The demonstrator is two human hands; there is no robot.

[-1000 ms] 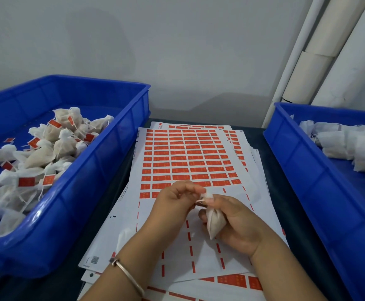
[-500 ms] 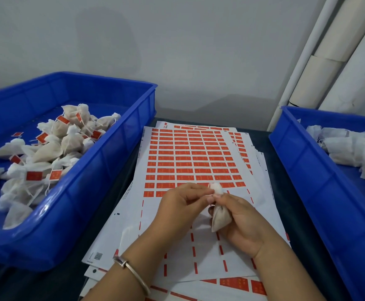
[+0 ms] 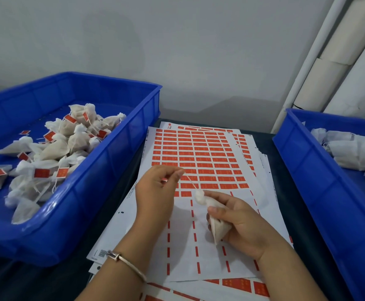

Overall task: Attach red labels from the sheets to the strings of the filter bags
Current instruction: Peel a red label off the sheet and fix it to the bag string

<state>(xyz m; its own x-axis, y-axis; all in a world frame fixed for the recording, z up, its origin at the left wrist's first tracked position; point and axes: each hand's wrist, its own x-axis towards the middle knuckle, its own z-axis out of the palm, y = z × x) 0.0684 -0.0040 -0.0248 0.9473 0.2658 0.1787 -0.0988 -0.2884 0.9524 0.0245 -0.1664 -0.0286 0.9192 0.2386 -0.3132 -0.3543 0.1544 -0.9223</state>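
The right hand (image 3: 240,222) grasps a filter bag (image 3: 217,222) at 5 o'clock over the label sheets (image 3: 199,153), its lower half hidden in the palm. The left hand (image 3: 157,192) pinches the bag's string (image 3: 191,182), pulled taut toward 10 o'clock. At 9 o'clock the left blue tray (image 3: 103,170) holds labelled bags; the right blue tray (image 3: 307,170) is cut off at 3 o'clock.
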